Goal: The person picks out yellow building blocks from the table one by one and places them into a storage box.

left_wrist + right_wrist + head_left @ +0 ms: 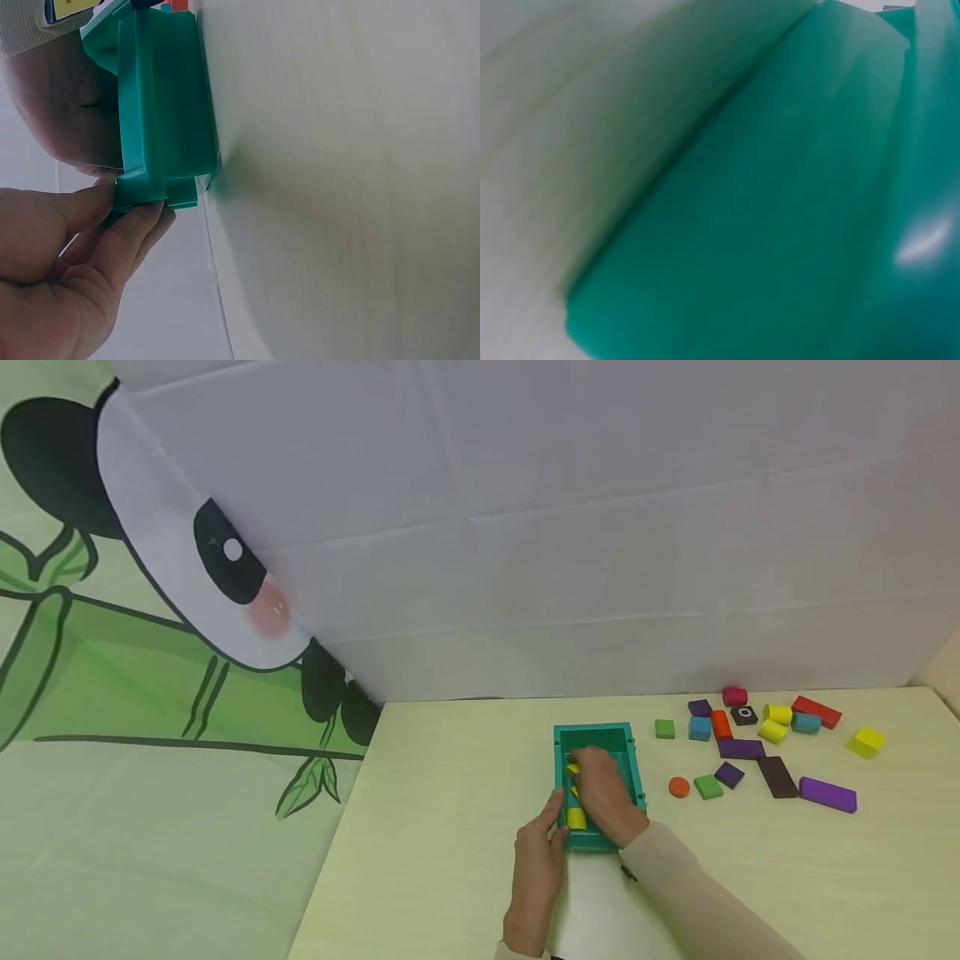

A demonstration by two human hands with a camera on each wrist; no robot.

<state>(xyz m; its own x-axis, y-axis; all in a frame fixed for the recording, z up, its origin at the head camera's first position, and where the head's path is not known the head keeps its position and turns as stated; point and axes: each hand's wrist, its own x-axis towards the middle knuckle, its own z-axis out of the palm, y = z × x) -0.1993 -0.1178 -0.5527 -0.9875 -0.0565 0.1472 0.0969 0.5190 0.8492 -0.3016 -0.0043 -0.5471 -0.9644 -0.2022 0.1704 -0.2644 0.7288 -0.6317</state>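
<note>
A teal-green plastic box (592, 726) stands on the pale table, its side wall filling much of the right wrist view. My left hand (537, 860) pinches the box's left rim between thumb and fingers, which the left wrist view shows close up. Over the box's right side reaches my right hand (602, 789), its fingers down inside near the left wall. Yellow blocks lie along that wall: a yellow cylinder (576, 818) near the front and a yellow piece (573, 769) by the right fingertips. Whether those fingertips hold a piece is hidden.
Several loose blocks lie to the right of the box, among them an orange disc (678, 787), a green block (708, 787), a purple bar (828, 795), a dark brown block (777, 777) and a yellow cube (866, 742). A white printed cloth (525, 568) hangs behind the table.
</note>
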